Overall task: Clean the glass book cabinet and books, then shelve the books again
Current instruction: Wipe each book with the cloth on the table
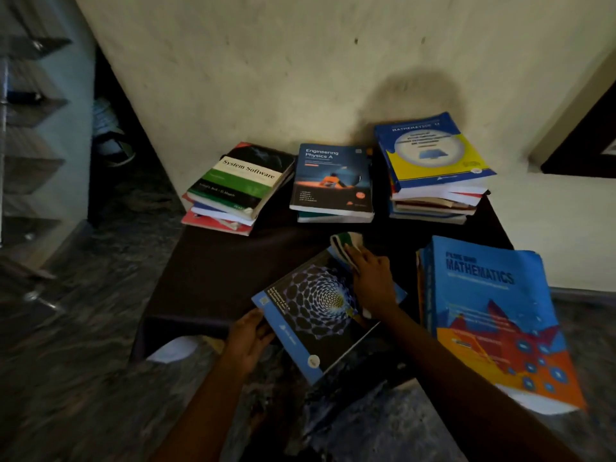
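Blue-and-black lattice-patterned paperback book (320, 305) lies at the near edge of the dark table (213, 268). The left hand (248, 341), grip closed on its corner, steadies it. The right hand (370, 278), grip open, presses a striped cloth (345, 243) flat, probably to wipe the cover.

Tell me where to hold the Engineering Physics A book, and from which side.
Grip the Engineering Physics A book probably by its near short edge, from the front. It lies flat atop a stack; bare dark table shows before that edge, while the System Software stack and far Mathematics stack crowd its sides.
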